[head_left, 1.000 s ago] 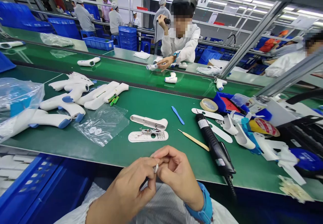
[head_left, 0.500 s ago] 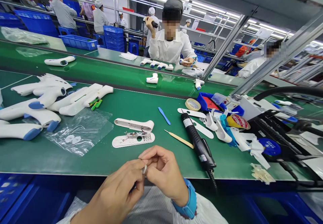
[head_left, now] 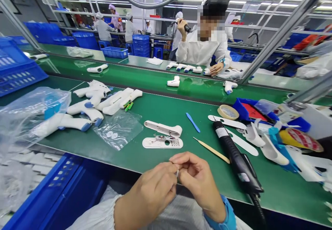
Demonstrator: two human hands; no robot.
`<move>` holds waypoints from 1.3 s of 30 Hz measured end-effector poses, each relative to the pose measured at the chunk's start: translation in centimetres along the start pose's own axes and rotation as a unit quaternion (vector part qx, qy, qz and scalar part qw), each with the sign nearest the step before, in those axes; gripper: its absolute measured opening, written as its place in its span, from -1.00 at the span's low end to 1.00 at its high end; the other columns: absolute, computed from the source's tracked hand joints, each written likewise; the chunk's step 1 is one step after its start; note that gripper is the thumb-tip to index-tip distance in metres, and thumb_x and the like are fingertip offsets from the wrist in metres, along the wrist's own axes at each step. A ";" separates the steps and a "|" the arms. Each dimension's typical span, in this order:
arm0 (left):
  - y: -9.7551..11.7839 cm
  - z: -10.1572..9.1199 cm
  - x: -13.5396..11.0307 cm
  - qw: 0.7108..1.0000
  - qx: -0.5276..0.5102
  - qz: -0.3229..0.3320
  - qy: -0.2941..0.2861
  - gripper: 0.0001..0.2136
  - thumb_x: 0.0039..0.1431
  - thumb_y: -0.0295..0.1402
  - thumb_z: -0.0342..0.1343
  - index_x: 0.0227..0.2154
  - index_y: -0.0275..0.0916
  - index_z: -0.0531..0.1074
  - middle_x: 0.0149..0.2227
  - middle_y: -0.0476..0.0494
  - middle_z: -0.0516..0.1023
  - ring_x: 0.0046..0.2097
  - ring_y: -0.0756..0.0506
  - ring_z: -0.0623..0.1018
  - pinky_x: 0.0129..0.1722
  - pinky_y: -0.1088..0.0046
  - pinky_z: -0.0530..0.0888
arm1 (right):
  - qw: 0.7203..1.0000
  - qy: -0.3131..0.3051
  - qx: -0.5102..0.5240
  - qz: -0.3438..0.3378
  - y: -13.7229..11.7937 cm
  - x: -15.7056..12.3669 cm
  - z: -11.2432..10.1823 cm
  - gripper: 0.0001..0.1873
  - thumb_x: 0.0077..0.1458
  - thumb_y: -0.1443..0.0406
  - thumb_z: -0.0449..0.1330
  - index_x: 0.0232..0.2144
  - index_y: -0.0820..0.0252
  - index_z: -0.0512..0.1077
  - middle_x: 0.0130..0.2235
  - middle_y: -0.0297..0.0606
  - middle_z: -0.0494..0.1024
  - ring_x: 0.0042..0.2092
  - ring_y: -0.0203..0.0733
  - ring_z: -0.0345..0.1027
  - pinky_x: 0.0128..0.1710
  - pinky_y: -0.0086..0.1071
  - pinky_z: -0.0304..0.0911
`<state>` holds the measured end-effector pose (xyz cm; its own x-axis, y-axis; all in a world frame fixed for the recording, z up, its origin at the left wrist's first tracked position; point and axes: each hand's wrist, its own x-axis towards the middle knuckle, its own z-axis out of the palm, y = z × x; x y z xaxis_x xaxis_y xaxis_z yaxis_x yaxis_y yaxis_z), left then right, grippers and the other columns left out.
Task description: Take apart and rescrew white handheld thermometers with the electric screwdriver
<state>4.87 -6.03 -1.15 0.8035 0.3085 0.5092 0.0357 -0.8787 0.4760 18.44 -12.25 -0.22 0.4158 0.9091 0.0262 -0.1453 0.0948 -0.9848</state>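
My left hand (head_left: 153,192) and my right hand (head_left: 198,180) meet at the near edge of the green bench, fingertips pinched together on a tiny pale part (head_left: 177,172) too small to name. Just beyond them lie an opened white thermometer shell (head_left: 164,129) and its flat half with a circuit board (head_left: 162,142). A black electric screwdriver (head_left: 234,155) lies to the right of my right hand, with a wooden stick (head_left: 211,150) and a blue pry tool (head_left: 192,122) nearby.
White thermometer guns (head_left: 85,110) and a clear bag (head_left: 118,129) lie at left, blue crates (head_left: 52,195) below. Tape roll (head_left: 228,112), blue tray (head_left: 246,109) and loose white shells (head_left: 269,147) crowd the right. A person in white (head_left: 204,46) works across the conveyor (head_left: 145,77).
Both hands keep the same pinch on the small part. The view has swung back to the left, so everything on the bench sits further right in frame.
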 end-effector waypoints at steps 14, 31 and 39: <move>-0.1 -0.7 0.1 0.997 -0.040 -0.014 0.060 -0.80 0.00 -0.66 0.00 -0.38 -0.21 0.28 -0.26 -0.18 0.55 -0.14 -0.07 0.52 -0.12 0.46 0.49 | 0.996 -0.051 0.044 0.065 0.4 0.0 -0.1 -0.76 -0.28 0.49 0.17 -0.44 0.21 0.47 -0.34 -0.25 0.52 -0.40 -0.30 0.40 -0.44 -0.48 0.34; -0.9 0.4 -0.4 0.995 0.036 0.059 0.072 -0.82 0.06 -0.63 0.01 -0.29 -0.29 0.33 -0.24 -0.18 0.53 -0.09 -0.05 0.49 -0.07 0.43 0.48 | 1.000 -0.003 0.006 0.028 0.4 0.3 0.2 -0.81 -0.33 0.49 0.11 -0.57 0.19 0.44 -0.38 -0.28 0.52 -0.40 -0.29 0.38 -0.47 -0.49 0.30; -0.8 0.4 -0.1 0.995 0.034 0.062 0.069 -0.83 0.06 -0.64 0.02 -0.29 -0.30 0.32 -0.25 -0.17 0.52 -0.09 -0.04 0.48 -0.06 0.44 0.47 | 1.000 -0.003 0.013 0.021 0.5 0.4 0.0 -0.80 -0.32 0.50 0.12 -0.58 0.18 0.44 -0.38 -0.28 0.53 -0.37 -0.28 0.39 -0.45 -0.48 0.29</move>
<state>5.02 -5.53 -1.84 0.7155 0.2383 0.6567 -0.0154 -0.9344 0.3559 18.53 -11.82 -0.68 0.4032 0.9150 -0.0147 -0.1867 0.0665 -0.9802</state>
